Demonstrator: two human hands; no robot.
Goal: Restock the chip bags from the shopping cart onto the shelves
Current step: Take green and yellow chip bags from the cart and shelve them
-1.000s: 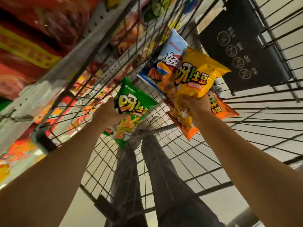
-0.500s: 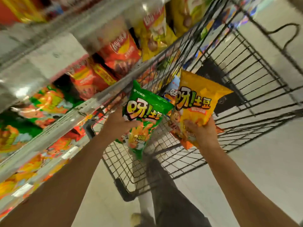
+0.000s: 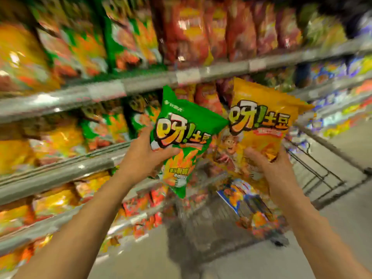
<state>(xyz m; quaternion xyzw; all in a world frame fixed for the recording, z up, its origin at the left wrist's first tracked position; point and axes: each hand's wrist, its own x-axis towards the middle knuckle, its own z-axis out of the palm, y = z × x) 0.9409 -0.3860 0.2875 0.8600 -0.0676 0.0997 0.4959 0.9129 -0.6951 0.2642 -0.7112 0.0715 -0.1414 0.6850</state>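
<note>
My left hand [image 3: 141, 156] grips a green chip bag [image 3: 181, 135] by its left side, thumb across the front. A yellow chip bag [image 3: 261, 125] is held upright by my right hand [image 3: 269, 168], fingers curled round its lower part. Both bags are raised in front of the shelves [image 3: 141, 85], side by side and nearly touching. Below them stands the wire shopping cart [image 3: 314, 174], with a blue chip bag [image 3: 239, 196] and an orange one lying inside.
Shelf rows packed with green, red, orange and yellow chip bags fill the left and top of the view. Grey floor [image 3: 342, 228] lies to the right and below. The surroundings are motion-blurred.
The view has swung up from the cart to the shelves. Both hands have lifted their bags up out of the cart and toward the shelf rows.
</note>
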